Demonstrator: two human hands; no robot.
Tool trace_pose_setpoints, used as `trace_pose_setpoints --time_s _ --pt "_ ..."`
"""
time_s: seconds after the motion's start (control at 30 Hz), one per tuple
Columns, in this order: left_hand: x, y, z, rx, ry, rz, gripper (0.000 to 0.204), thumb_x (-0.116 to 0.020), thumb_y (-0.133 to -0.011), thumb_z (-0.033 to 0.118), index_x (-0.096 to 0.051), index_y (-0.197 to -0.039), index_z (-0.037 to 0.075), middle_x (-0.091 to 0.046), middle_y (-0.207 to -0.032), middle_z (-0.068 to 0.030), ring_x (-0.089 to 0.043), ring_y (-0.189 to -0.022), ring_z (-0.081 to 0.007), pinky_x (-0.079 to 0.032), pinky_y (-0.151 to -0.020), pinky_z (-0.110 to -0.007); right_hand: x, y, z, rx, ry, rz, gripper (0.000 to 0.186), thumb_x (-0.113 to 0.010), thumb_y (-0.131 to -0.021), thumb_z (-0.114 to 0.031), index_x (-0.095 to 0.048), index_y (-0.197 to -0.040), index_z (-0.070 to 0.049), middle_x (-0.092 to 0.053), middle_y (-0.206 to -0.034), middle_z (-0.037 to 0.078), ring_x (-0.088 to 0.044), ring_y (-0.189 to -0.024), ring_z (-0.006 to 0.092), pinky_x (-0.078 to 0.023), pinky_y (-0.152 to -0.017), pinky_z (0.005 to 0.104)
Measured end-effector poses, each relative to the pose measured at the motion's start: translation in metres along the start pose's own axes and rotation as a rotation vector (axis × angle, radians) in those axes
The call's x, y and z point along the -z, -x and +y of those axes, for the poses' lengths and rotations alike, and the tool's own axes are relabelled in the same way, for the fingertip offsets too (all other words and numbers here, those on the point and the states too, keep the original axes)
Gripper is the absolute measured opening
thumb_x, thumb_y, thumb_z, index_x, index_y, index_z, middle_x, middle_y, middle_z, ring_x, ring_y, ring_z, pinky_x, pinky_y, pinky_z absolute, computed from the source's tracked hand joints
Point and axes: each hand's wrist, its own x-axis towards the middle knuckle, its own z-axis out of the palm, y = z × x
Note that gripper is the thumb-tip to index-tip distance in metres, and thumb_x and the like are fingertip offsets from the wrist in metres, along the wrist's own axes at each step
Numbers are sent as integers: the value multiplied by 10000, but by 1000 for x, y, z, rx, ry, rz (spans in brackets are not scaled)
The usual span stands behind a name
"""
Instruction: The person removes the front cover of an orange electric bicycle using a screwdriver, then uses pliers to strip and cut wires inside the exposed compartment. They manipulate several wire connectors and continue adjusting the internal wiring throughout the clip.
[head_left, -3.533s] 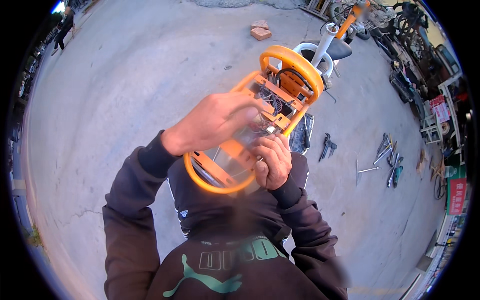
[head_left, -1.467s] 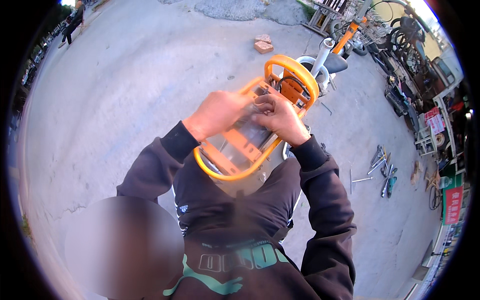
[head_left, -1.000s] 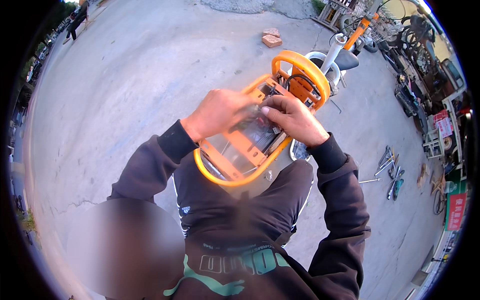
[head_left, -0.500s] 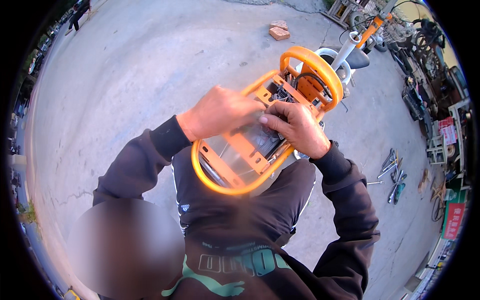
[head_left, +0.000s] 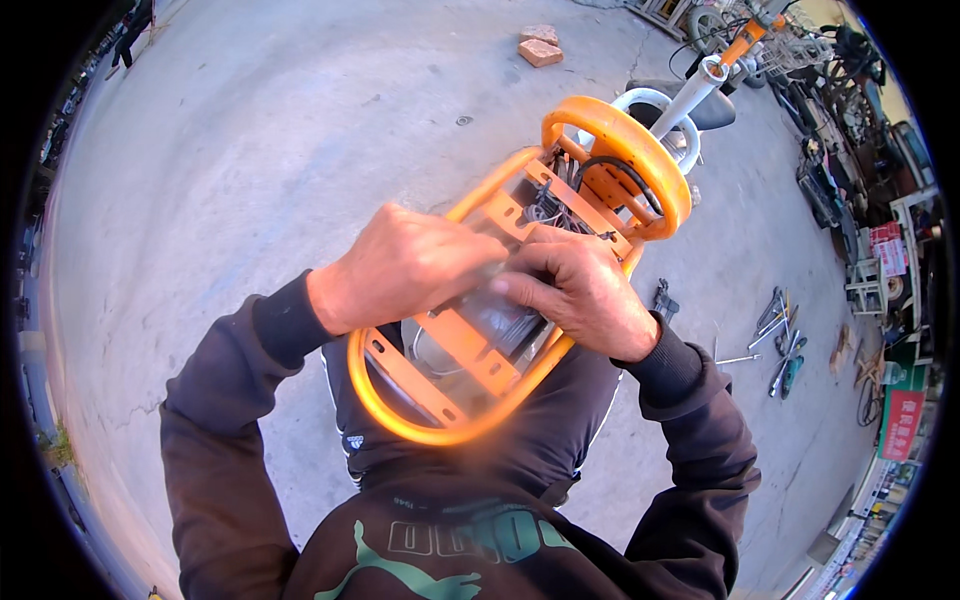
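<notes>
Low in front of my body is an orange tubular frame (head_left: 437,436) of a small scooter or bike, with slotted flat crossbars (head_left: 470,350). Both my hands are over its middle, fingertips close together. My left hand (head_left: 408,264) is closed, slightly smeared, coming in from the left side. Thumb and bent fingers of my right hand (head_left: 585,290) are pinched together beside it. Whatever they grip is hidden by the fingers. Dark and grey wires (head_left: 545,208) lie in the frame just beyond the hands. Beneath them is a see-through, plastic-looking piece (head_left: 488,312).
Beyond the frame stand its thick orange hoop (head_left: 610,125), a white tube (head_left: 690,98) and a dark seat (head_left: 712,112). Hand tools (head_left: 785,345) lie on the concrete to the right. Two brick pieces (head_left: 540,50) sit farther off. Parts and shelving line the right edge.
The frame and both hands appear lower and slightly left in the view. My hands remain close together over the frame's middle, and more wires show beyond them.
</notes>
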Motion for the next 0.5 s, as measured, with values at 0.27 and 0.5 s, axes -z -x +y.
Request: trace_pose_setpoints --time_s 0.27,0.5 --pt "-3 -2 -1 -36 -12 -48 352 -835 -708 83 -746 -1049 78 -781 -977 -47 -774 -938 -224 -638 -725 -338 -3 3 5 134 41 49 198 -802 -842 -199 -757 -937 -31 -691 -905 92 -669 -868 300 -538 -767 404" --pt "2 0 2 21 5 -61 332 -844 -750 122 -732 -1060 80 -772 -968 -55 -770 -939 -235 -628 -722 -338 8 11 20 298 -129 -22 199 -836 -786 -92 -719 -913 7 -665 -880 127 -655 -768 334 -536 -671 405"
